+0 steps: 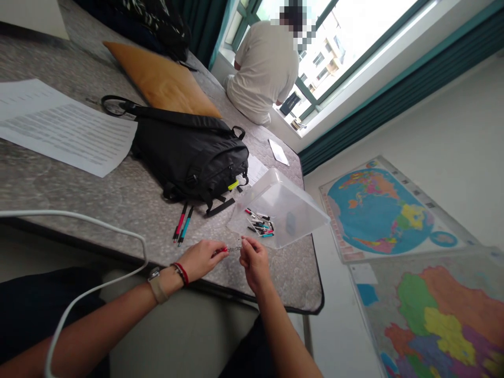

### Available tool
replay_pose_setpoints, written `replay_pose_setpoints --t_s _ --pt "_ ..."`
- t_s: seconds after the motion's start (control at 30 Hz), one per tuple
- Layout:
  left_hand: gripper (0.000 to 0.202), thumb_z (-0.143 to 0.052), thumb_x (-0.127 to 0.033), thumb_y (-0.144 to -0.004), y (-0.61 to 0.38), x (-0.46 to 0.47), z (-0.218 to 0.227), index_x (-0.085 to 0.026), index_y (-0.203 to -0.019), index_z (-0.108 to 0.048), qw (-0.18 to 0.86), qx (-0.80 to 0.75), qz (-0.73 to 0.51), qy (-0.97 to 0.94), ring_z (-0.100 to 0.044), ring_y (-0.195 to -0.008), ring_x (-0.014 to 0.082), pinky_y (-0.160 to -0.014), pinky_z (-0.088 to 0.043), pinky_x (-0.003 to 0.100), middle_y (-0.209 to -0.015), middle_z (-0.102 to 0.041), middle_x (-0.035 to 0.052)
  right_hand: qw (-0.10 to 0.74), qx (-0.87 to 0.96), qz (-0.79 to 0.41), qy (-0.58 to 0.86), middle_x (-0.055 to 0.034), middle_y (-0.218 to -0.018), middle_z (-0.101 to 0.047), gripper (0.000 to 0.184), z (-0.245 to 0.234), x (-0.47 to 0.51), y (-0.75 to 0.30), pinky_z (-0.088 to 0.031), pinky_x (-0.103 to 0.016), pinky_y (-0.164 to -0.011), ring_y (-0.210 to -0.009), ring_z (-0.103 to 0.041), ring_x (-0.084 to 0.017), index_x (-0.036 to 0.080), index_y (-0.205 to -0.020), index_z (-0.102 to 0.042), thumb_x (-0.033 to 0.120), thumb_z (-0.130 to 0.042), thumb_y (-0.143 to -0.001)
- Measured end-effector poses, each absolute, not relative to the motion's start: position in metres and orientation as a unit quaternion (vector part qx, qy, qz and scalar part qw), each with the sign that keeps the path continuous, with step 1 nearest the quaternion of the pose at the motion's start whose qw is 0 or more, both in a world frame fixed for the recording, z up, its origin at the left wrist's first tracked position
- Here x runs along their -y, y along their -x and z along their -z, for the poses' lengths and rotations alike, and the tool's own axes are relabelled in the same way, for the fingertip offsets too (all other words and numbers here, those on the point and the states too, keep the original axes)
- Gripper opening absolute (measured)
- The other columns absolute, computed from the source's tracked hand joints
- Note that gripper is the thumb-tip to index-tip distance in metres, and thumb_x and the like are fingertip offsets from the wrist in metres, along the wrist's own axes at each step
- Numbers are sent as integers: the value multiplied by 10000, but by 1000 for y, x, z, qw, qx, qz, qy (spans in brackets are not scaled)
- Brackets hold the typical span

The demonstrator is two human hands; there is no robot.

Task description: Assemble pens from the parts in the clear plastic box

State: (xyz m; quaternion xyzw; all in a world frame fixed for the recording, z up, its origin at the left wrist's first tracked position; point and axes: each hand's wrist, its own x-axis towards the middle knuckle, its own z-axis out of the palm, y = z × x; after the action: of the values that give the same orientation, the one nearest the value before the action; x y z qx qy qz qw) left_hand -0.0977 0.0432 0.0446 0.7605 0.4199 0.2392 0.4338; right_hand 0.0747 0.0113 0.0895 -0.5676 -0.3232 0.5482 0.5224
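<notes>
Table (98, 205), front edge | left hand (200, 260) pinches small red bit (222, 251) | right hand (254, 265) pinched shut, held thing too small to tell | 2 pens (183, 223) | 1 clear box (277, 207) holds many pen parts (260, 224)

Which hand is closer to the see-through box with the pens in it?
Right hand: it is just below the near edge of the clear plastic box. The left hand is farther away, off to the box's left side.
</notes>
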Motion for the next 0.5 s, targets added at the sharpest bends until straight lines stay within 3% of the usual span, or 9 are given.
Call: replay_pose_setpoints --t_s 0.5 --pt "309 -462 -461 -943 99 -43 -48 -255 -873 -682 417 -411 -245 -773 -638 -758 173 -615 -348 254 -822 -706 9 511 387 -476 602 99 -520 -336 327 -91 -14 -74 -189 -190 -392 -426 -224 -39 143 -972 -697 387 -748 -761"
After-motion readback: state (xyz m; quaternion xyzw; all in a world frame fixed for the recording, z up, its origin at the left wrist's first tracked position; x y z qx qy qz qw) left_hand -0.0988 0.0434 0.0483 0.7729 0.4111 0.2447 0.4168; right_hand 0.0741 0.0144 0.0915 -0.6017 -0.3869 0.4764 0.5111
